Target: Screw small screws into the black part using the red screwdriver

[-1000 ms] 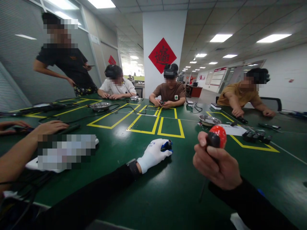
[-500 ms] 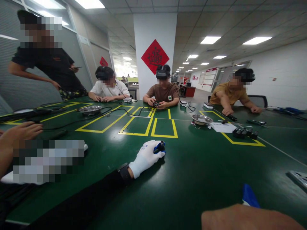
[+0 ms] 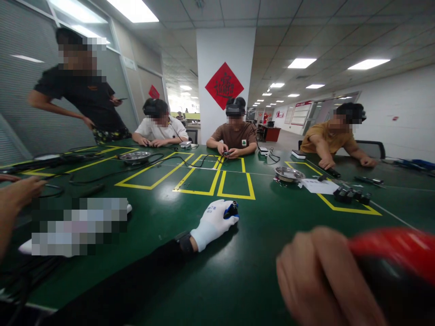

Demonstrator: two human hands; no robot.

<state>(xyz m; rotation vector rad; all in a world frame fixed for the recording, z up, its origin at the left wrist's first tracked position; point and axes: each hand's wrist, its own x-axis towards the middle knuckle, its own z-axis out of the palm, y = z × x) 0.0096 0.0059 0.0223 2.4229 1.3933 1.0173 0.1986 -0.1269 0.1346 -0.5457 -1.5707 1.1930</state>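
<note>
Head view: the left hand [image 3: 214, 222], in a white glove with a blue palm side, is closing its thumb and fingers around a black part [image 3: 234, 206]. The part is standing roughly upright, and its metal tip is showing above the grip. The hand is lying low over the green table [image 3: 238, 271], just on the near side of the yellow tape [image 3: 236, 197]. Whether the part is touching the table, the glove is hiding.

The right hand [image 3: 326, 276], bare and blurred, is filling the lower right, close to the camera. Its fingers are curling tightly, and it is gripping a red tool [image 3: 401, 253] with a dark underside. The tool is running out of frame at the right edge, so its far end is not showing. The two hands are staying well apart.

Beyond the right hand, a metal bowl [image 3: 288, 174] is sitting beside a sheet of paper [image 3: 319, 186], with small scraps lying near the bowl's foot. Black blocks [image 3: 350, 195] are standing in a row next to the paper. A second bowl [image 3: 135, 159] is resting farther left, near a dark cable [image 3: 163, 158].

At the left edge, a co-worker's hand [image 3: 23, 192] is reaching in above a blurred-out white object [image 3: 78, 226]. Three people are sitting across the table, wearing dark headgear; a fourth is standing at the far left.
</note>
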